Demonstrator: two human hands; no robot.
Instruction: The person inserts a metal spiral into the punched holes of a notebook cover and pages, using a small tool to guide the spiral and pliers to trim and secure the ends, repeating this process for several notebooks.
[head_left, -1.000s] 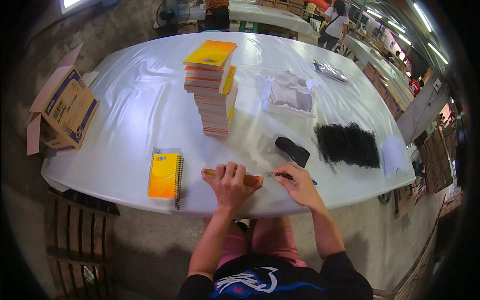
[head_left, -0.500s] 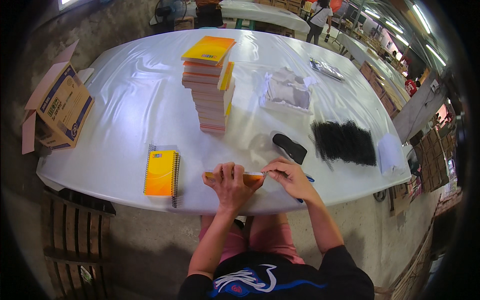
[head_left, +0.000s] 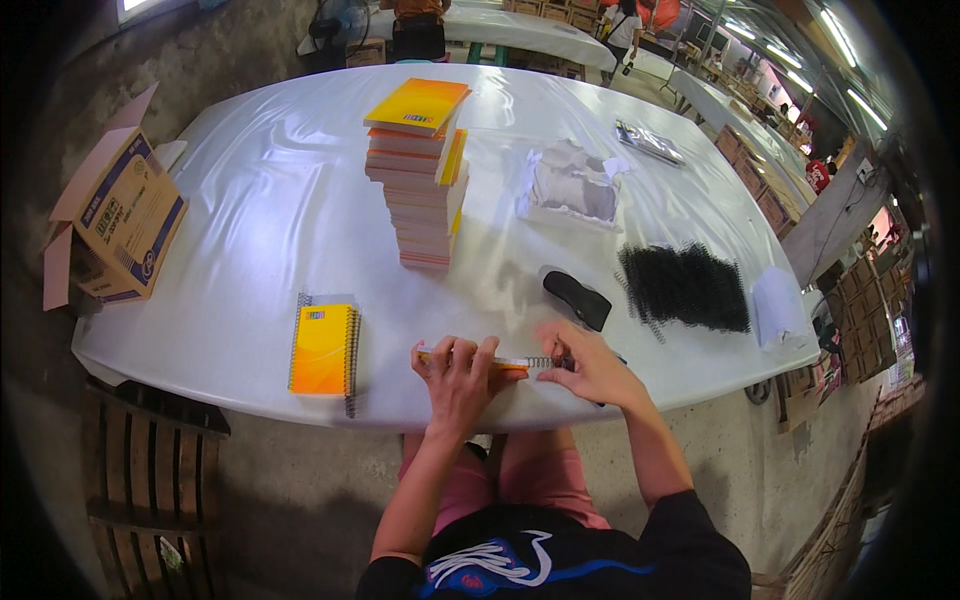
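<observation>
My left hand [head_left: 460, 372] is closed around a notebook [head_left: 512, 363] with an orange cover, held edge-on above the near table edge. A dark wire coil [head_left: 540, 362] sticks out from the notebook's right end. My right hand [head_left: 598, 372] closes on the coil's outer end; its upper fingers are blurred by motion. Part of a blue-handled tool [head_left: 622, 359] shows behind that hand, the rest hidden. To the left lies a yellow-orange spiral notebook [head_left: 322, 350] with coils along both sides.
A tall notebook stack [head_left: 420, 190] stands mid-table. Right of it are a torn white paper package [head_left: 572, 185], a black oblong object [head_left: 578, 300], a heap of black coils [head_left: 685, 288], a white roll [head_left: 780, 308] and a flat packet [head_left: 650, 142]. An open carton [head_left: 130, 220] sits left.
My right hand has shifted slightly and its fingers have turned, so more of the coil shows beside the notebook. The notebook sits slightly lower in the view.
</observation>
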